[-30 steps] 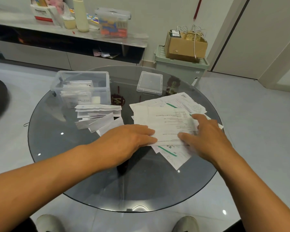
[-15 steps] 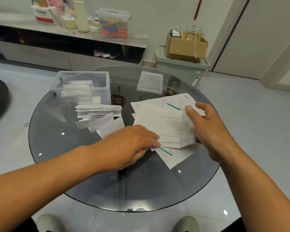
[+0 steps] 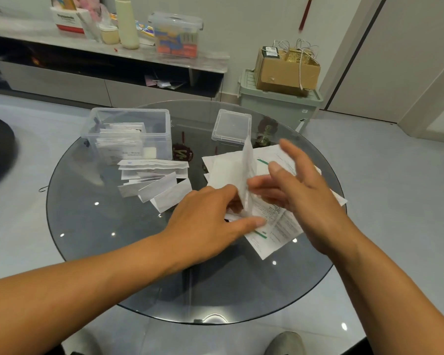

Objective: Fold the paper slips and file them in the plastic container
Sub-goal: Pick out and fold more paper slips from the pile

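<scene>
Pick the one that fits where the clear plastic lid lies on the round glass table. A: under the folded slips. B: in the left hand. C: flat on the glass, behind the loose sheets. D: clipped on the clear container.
C: the clear plastic lid lies flat on the round glass table, behind the loose white sheets, apart from the open clear plastic container.

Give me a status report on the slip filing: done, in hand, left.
Done: several folded slips stand inside the clear container; more folded slips lie on the glass table beside it, not yet filed. In hand: the left hand pins a sheet while the right hand swings its half over. Left: the unfolded pile underneath.
</scene>
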Available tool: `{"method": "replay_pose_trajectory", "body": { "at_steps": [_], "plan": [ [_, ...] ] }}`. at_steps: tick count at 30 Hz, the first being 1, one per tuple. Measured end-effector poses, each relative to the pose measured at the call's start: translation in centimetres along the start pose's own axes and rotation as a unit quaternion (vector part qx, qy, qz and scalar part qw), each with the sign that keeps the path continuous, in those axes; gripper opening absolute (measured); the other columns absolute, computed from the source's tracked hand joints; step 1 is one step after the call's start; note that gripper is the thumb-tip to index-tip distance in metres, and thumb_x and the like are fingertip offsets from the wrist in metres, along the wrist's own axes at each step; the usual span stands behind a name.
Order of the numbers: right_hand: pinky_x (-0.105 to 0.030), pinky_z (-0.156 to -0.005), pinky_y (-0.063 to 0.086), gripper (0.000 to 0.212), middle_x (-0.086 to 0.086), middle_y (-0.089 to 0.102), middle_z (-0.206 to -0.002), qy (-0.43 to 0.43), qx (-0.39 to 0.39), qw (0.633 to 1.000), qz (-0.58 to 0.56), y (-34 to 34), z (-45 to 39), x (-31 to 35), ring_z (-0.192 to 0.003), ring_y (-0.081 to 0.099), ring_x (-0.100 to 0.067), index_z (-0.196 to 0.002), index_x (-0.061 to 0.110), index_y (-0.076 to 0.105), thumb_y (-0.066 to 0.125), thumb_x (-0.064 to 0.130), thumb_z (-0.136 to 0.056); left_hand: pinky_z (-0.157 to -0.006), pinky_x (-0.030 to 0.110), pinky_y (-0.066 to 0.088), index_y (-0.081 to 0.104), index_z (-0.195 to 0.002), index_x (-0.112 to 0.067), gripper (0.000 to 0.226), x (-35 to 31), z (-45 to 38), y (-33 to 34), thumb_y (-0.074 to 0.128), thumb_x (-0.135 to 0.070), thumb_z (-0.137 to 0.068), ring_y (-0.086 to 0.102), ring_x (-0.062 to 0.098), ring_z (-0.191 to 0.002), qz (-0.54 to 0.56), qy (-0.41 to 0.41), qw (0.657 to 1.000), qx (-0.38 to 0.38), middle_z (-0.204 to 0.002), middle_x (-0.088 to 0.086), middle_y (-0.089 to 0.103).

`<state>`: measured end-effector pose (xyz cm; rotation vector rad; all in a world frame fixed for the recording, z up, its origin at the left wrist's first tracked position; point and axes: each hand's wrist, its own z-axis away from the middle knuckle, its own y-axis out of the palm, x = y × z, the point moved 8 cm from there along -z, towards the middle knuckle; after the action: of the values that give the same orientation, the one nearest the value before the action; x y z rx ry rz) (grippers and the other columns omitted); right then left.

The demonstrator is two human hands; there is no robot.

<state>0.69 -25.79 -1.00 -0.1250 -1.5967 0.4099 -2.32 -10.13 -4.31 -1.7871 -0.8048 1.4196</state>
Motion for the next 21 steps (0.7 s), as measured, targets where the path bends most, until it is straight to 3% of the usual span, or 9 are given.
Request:
{"method": "replay_pose_trajectory", "body": {
  "at_steps": [3,6,8,10,13,15,17,19,21],
  "plan": [
    [-0.015,-0.082,0.053,0.031,0.016,0.078,-0.102,0.000,0.068,0.997,0.041,1.4,0.3,-0.5,-0.098,0.072,0.002,-0.134,0.037,0.059,0.054,0.027,-0.106,-0.075,0.028,0.055,0.064,-0.121,-0.042,0.033,1.2,-0.4,-0.2,0.055,-0.058,-0.094,0.065,0.000,-0.088,0.084,-0.046,0.995,-0.011,-0.104,-0.023,0.072],
    [-0.013,-0.081,0.055,0.029,0.022,0.076,-0.108,-0.021,0.090,0.991,0.100,1.6,0.5,-1.0,-0.100,0.068,0.008,-0.123,0.036,0.070,0.064,0.018,-0.101,-0.074,0.032,0.056,0.053,-0.113,-0.037,0.025,2.6,-0.5,-0.3,0.065,-0.038,-0.091,0.065,0.003,-0.088,0.151,-0.089,0.985,-0.013,-0.104,-0.018,0.069],
    [-0.006,-0.084,0.048,0.027,0.032,0.070,-0.112,-0.044,0.110,0.971,0.208,1.9,0.7,-1.3,-0.106,0.060,0.014,-0.119,0.042,0.072,0.062,0.023,-0.102,-0.073,0.038,0.059,0.039,-0.115,-0.037,0.044,3.2,-0.4,-0.4,0.073,-0.033,-0.086,0.067,0.008,-0.088,0.186,-0.098,0.977,-0.020,-0.104,-0.014,0.064],
    [0.001,-0.085,0.039,0.030,0.031,0.066,-0.121,-0.066,0.147,0.943,0.290,2.7,0.8,-1.7,-0.114,0.055,0.012,-0.120,0.041,0.074,0.058,0.021,-0.104,-0.078,0.039,0.059,0.026,-0.137,-0.044,0.078,3.1,-0.2,-0.8,0.078,-0.028,-0.082,0.064,0.011,-0.101,0.187,-0.071,0.979,-0.025,-0.121,-0.012,0.054],
    [0.003,-0.091,0.031,0.035,0.026,0.061,-0.137,-0.098,0.185,0.912,0.353,3.4,0.8,-2.0,-0.127,0.048,0.004,-0.123,0.037,0.074,0.053,0.015,-0.105,-0.106,0.041,0.046,0.021,-0.156,-0.039,0.089,2.9,-0.3,-1.3,0.076,-0.032,-0.085,0.039,0.015,-0.136,0.025,-0.010,0.999,-0.030,-0.154,-0.010,0.027],
    [0.000,-0.095,0.032,0.036,0.022,0.061,-0.139,-0.116,0.187,0.903,0.368,3.4,0.7,-1.9,-0.128,0.050,-0.001,-0.126,0.034,0.073,0.052,0.014,-0.105,-0.119,0.041,0.031,0.036,-0.154,-0.033,0.067,2.6,-0.4,-1.0,0.065,-0.041,-0.094,0.021,0.015,-0.149,-0.081,0.039,0.996,-0.010,-0.165,-0.010,0.019],
    [-0.018,-0.111,0.034,0.037,0.015,0.060,-0.143,-0.129,0.188,0.890,0.395,3.2,0.4,-2.2,-0.134,0.049,-0.009,-0.133,0.031,0.068,0.049,0.014,-0.106,-0.121,0.037,0.028,0.046,-0.150,-0.029,0.056,2.3,-0.1,0.2,0.050,-0.053,-0.100,0.025,0.016,-0.150,-0.110,0.072,0.990,0.055,-0.164,-0.005,0.029],
    [-0.037,-0.126,0.016,0.044,0.015,0.046,-0.157,-0.110,0.181,0.872,0.441,3.1,-0.1,-3.0,-0.148,0.033,-0.008,-0.148,0.036,0.052,0.043,0.020,-0.109,-0.117,0.035,0.032,0.046,-0.148,-0.027,0.067,2.0,0.1,1.0,0.034,-0.068,-0.097,0.035,0.018,-0.144,-0.134,0.090,0.983,0.091,-0.159,-0.003,0.039],
    [-0.040,-0.128,0.004,0.050,0.013,0.036,-0.163,-0.089,0.152,0.870,0.461,2.9,-0.7,-3.7,-0.153,0.022,-0.006,-0.156,0.039,0.037,0.041,0.022,-0.109,-0.114,0.034,0.036,0.040,-0.152,-0.028,0.071,2.1,0.0,0.8,0.034,-0.071,-0.097,0.038,0.016,-0.142,-0.160,0.094,0.978,0.098,-0.158,-0.006,0.039]
  ]
}}
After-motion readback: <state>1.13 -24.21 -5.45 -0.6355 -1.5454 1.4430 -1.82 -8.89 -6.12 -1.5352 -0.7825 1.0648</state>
